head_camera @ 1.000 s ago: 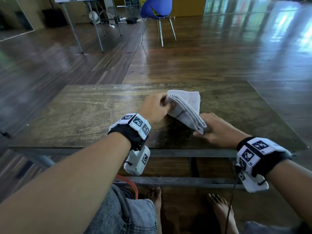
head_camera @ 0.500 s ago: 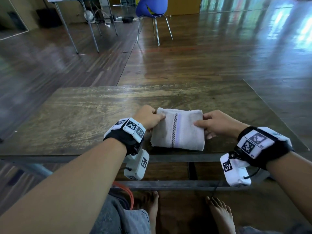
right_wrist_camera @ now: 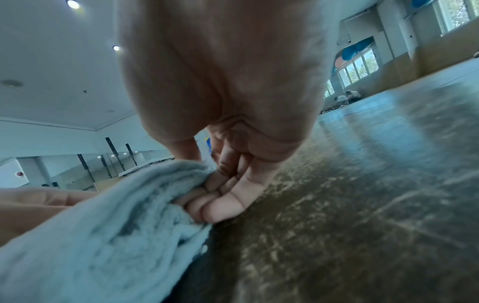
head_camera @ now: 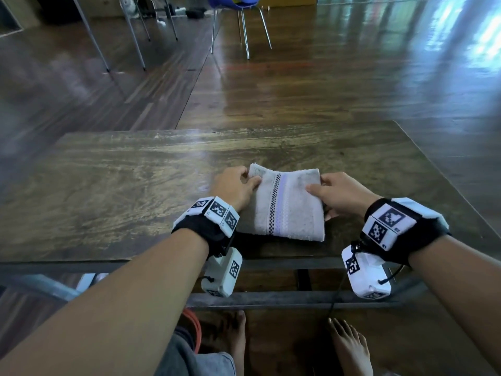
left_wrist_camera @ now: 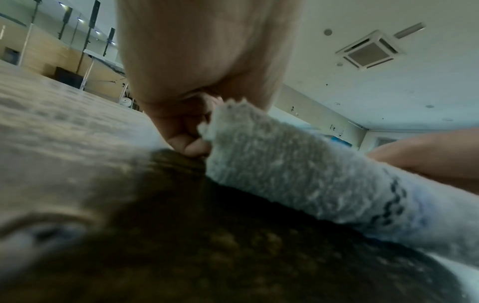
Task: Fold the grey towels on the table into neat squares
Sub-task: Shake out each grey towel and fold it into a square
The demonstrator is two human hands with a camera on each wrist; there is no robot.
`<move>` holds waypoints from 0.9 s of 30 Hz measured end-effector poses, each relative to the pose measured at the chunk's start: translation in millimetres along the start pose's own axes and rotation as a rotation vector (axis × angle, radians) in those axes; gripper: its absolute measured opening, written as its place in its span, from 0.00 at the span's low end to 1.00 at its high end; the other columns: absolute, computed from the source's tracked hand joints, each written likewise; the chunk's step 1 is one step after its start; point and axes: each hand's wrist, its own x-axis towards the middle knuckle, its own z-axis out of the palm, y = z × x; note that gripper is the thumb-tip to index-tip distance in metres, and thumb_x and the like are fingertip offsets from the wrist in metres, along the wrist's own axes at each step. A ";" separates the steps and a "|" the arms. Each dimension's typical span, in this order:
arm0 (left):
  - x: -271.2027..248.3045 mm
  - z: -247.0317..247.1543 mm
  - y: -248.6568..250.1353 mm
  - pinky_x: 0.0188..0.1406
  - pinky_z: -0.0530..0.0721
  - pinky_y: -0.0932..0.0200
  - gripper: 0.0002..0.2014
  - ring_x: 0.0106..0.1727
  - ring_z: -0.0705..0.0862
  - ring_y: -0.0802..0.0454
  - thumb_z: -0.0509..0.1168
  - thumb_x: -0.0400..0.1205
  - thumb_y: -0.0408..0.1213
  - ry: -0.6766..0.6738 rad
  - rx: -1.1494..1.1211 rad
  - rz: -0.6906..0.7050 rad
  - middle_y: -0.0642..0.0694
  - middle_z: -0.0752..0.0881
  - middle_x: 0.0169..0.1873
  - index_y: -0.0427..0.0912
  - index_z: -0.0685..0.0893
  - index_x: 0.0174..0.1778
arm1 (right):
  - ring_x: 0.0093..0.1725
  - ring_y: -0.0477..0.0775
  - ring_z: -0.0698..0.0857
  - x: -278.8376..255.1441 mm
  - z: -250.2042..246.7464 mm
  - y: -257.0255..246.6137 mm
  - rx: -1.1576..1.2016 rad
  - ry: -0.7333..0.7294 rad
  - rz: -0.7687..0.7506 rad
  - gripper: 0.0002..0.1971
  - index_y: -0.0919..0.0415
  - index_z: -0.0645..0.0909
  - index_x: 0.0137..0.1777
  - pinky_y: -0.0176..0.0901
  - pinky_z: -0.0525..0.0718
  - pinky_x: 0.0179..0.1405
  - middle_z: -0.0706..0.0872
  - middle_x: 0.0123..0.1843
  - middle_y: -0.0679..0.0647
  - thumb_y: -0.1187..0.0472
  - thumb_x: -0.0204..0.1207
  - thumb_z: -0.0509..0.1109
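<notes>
A grey towel (head_camera: 292, 210) with a checkered and lilac stripe lies folded into a near square close to the front edge of the wooden table (head_camera: 113, 191). My left hand (head_camera: 238, 185) pinches its far left corner, thumb on top and fingers curled at the edge (left_wrist_camera: 197, 143). On the other side my right hand (head_camera: 328, 191) grips the far right corner, thumb on top and fingers (right_wrist_camera: 223, 203) tucked under the folded layers. The towel (left_wrist_camera: 298, 180) (right_wrist_camera: 103, 235) rests on the wood in both wrist views.
The table's front edge (head_camera: 271, 263) runs just under my wrists, with a metal crossbar below. A blue chair (head_camera: 238, 12) and metal table legs (head_camera: 92, 36) stand on the wooden floor beyond. My bare feet (head_camera: 349, 346) are under the table.
A second ago the towel was held up, folded and tilted, between my hands. It has since been laid flat near the front edge, and both hands now hold its far corners.
</notes>
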 end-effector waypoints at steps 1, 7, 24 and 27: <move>1.6 1.3 -0.2 0.47 0.84 0.48 0.17 0.45 0.87 0.45 0.65 0.84 0.52 -0.002 -0.001 -0.003 0.44 0.90 0.43 0.40 0.87 0.49 | 0.30 0.46 0.90 1.0 -0.3 -0.5 -0.004 0.006 0.013 0.09 0.56 0.83 0.47 0.37 0.86 0.24 0.91 0.41 0.54 0.54 0.86 0.66; 2.6 0.3 5.1 0.28 0.69 0.55 0.16 0.39 0.82 0.41 0.67 0.78 0.51 -0.075 -0.017 -0.147 0.46 0.81 0.36 0.39 0.80 0.44 | 0.50 0.61 0.89 -5.6 4.8 -7.6 -0.491 0.181 -0.015 0.23 0.62 0.68 0.64 0.50 0.85 0.39 0.86 0.50 0.60 0.45 0.81 0.68; -33.8 -5.3 18.2 0.75 0.70 0.39 0.16 0.73 0.63 0.44 0.63 0.84 0.53 -0.234 0.241 0.195 0.44 0.68 0.66 0.50 0.75 0.64 | 0.48 0.53 0.84 -22.9 15.7 -16.8 -0.855 0.434 -0.492 0.17 0.48 0.84 0.44 0.44 0.75 0.35 0.84 0.47 0.46 0.39 0.75 0.60; -37.2 3.3 17.6 0.80 0.63 0.37 0.22 0.81 0.56 0.45 0.56 0.87 0.54 -0.278 0.239 0.267 0.45 0.63 0.77 0.49 0.69 0.74 | 0.79 0.56 0.69 -17.2 32.1 -12.4 -0.744 0.077 -0.515 0.24 0.51 0.70 0.79 0.60 0.73 0.76 0.71 0.80 0.52 0.47 0.85 0.58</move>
